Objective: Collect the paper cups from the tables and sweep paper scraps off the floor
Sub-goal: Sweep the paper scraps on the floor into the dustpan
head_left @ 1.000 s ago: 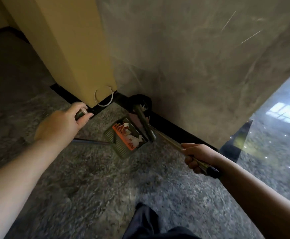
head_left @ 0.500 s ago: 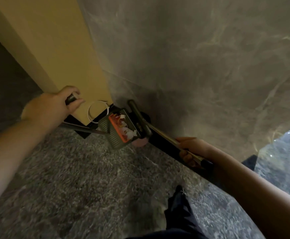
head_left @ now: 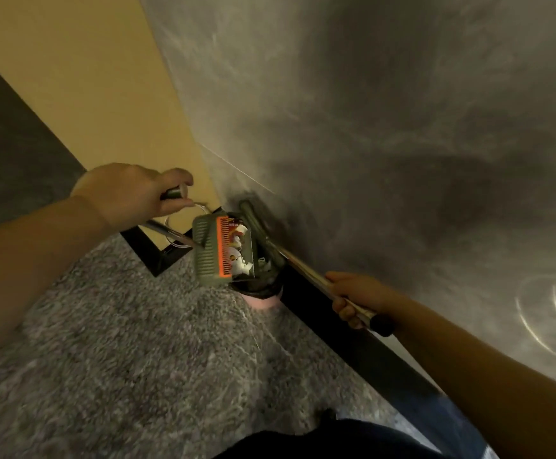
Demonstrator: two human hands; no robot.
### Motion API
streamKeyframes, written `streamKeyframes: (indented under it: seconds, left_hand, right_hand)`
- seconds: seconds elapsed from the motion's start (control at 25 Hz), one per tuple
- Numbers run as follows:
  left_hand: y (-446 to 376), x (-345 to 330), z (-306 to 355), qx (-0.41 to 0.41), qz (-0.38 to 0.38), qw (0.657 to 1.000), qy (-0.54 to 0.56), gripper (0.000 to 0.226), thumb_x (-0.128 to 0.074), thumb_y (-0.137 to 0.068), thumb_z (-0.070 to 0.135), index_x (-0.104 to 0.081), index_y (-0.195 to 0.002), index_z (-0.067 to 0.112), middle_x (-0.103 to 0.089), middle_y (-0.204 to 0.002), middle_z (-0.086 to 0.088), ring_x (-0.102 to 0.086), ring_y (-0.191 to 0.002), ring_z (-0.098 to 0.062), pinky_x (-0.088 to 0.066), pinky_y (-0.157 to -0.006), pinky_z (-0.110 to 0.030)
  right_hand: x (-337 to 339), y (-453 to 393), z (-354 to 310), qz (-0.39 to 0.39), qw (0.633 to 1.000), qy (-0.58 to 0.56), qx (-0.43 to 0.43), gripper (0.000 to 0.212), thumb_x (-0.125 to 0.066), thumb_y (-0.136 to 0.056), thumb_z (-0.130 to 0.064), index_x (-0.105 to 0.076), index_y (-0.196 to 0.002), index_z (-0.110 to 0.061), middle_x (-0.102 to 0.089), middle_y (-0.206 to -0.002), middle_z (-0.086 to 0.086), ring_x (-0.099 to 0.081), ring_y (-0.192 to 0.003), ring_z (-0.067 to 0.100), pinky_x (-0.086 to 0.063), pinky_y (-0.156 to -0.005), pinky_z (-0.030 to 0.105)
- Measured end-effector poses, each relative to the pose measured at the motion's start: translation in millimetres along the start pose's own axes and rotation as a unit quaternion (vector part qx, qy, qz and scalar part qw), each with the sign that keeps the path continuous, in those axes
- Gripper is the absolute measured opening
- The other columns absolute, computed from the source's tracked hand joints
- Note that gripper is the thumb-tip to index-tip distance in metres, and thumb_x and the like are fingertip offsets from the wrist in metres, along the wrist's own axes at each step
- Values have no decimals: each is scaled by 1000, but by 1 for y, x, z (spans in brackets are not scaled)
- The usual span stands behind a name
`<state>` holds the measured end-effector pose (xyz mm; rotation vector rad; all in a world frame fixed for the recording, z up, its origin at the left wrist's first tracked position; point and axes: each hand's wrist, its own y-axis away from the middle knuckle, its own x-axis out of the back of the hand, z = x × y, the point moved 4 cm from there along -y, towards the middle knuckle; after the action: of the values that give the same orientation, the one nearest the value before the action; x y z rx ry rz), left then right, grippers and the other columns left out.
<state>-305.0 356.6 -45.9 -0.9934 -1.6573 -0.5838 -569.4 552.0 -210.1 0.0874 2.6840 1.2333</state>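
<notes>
My left hand [head_left: 131,193] grips the top of the dustpan's long metal handle [head_left: 167,230]. The grey-green dustpan [head_left: 213,251] with its orange comb strip is raised and tilted over a pink bin [head_left: 263,298] lined with a black bag, at the foot of the wall. White paper scraps [head_left: 240,246] lie in the pan's mouth. My right hand [head_left: 352,299] grips the broom's metal handle [head_left: 306,270] near its black end cap. The broom head [head_left: 253,220] leans against the wall above the bin.
A grey marble wall [head_left: 385,144] rises on the right with a black skirting [head_left: 342,329] along its base. A yellow column [head_left: 97,87] stands to the left, with a white cable loop [head_left: 174,236] at its foot. Speckled grey floor [head_left: 121,342] lies below; my dark trouser leg [head_left: 319,438] shows at the bottom.
The dustpan has been lifted from near the floor and tipped over the bin by the wall. Both hands moved with their handles, and my view has shifted closer to the corner.
</notes>
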Motion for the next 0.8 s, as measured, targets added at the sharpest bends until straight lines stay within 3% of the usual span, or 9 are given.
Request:
streamKeyframes:
  seconds: [0.12, 0.36, 0.6, 0.8]
  left_hand:
    - [-30, -17, 3, -52, -41, 997, -30, 73, -14, -81, 66, -48, -133, 27, -63, -72, -4, -55, -56, -30, -39, -46, -29]
    - [-84, -10, 1, -107, -52, 989, -84, 76, -4, -79, 69, -43, -132, 31, -66, -76, -1, -48, -54, -26, -28, -46, -25]
    - [-120, -21, 32, -170, -91, 978, -81, 79, 10, -73, 71, -29, -133, 38, -61, -80, 5, -50, -60, -19, -46, -53, -29]
    - [-130, -22, 60, -231, -100, 964, -90, 78, 9, -72, 72, -33, -131, 41, -59, -77, 6, -53, -62, -18, -34, -50, -26]
  right_hand:
    - [15, -16, -4, -1, 999, -42, -23, 48, -37, -102, -9, -30, -146, -26, -41, -52, 3, -37, -32, 7, -29, -33, 14]
    - [32, -27, -3, -6, 995, -97, -36, 52, -38, -102, -11, -25, -149, -28, -44, -46, 2, -37, -31, 7, -31, -31, 15]
    - [46, -29, -4, -9, 993, -111, -44, 53, -38, -102, -12, -24, -149, -30, -44, -47, 0, -38, -32, 7, -30, -34, 14]
    - [59, -25, -3, -4, 989, -136, -55, 48, -39, -102, -13, -31, -145, -33, -43, -48, 0, -37, -32, 5, -30, -33, 12]
